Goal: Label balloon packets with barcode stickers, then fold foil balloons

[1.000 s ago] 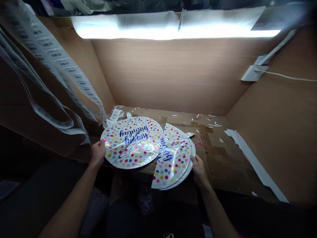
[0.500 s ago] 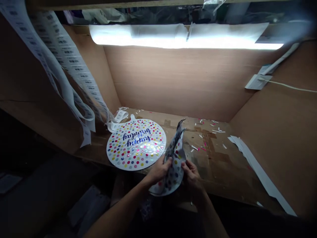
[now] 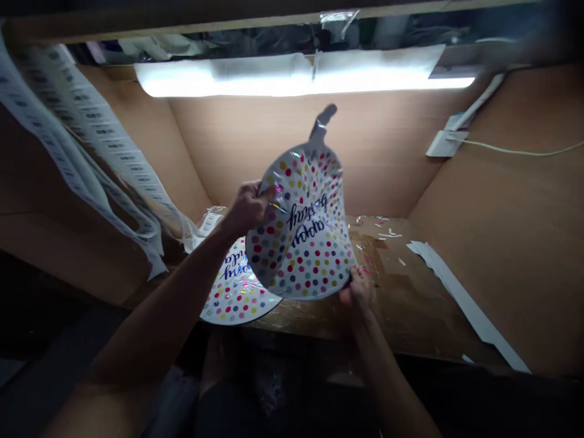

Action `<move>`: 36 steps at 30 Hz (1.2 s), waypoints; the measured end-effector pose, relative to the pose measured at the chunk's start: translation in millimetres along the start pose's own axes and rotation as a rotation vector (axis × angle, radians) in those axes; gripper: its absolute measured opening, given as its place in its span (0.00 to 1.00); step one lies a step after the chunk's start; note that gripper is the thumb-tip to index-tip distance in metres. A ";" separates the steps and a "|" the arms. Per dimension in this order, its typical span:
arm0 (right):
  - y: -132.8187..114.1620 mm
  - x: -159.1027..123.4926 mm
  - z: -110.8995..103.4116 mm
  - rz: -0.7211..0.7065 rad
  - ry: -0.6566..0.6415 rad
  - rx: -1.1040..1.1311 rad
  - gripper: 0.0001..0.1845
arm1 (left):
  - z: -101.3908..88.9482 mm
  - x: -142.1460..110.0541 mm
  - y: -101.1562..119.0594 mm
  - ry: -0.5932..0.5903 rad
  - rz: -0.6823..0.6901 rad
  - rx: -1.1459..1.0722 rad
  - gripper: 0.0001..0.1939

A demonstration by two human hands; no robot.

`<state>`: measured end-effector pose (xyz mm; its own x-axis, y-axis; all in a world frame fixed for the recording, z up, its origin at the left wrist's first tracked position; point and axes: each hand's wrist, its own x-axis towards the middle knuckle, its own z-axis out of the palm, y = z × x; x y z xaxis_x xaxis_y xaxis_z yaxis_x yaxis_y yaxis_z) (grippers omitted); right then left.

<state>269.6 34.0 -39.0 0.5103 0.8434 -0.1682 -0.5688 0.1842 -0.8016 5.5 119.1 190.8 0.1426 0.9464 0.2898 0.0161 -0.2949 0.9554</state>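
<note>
A flat foil balloon (image 3: 303,243) with coloured dots and dark "happy birthday" lettering is held up off the bench, its tail pointing up and its surface buckled. My left hand (image 3: 253,207) grips its upper left edge, thumb on the front. At its lower right edge, my right hand (image 3: 358,286) pinches the rim. Behind and below it, a second dotted foil balloon (image 3: 239,298) lies flat on the bench, partly covered by the held balloon and my left arm.
Long strips of barcode labels (image 3: 109,134) hang at the left. A lit tube lamp (image 3: 255,82) spans the back above the cardboard-covered bench (image 3: 392,310). Paper scraps lie scattered toward the back, and a white paper strip (image 3: 465,304) rests at the right. A socket block (image 3: 442,143) with a cable hangs on the right wall.
The balloon in my hands was folded and low by the front edge; it is now raised and spread open, facing me. My left hand has moved up and left. The view has shifted slightly.
</note>
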 end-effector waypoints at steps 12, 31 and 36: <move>-94.2 92.9 -55.5 -0.753 -0.086 -1.092 0.19 | 48.4 -173.2 -172.2 0.261 -0.673 -0.406 0.07; 18.7 -102.1 -84.5 -0.863 -1.084 -1.752 0.40 | 3.2 -235.6 -181.4 -0.594 0.066 1.444 0.32; -21.2 -61.2 -126.8 -0.902 -1.117 -1.775 0.22 | 38.0 -270.5 -165.5 -0.823 0.192 1.215 0.24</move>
<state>332.2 -85.5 -84.4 -0.5776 0.7960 0.1813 0.7935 0.5995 -0.1042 1.9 -93.1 -47.9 0.7393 0.6649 -0.1065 0.6728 -0.7235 0.1546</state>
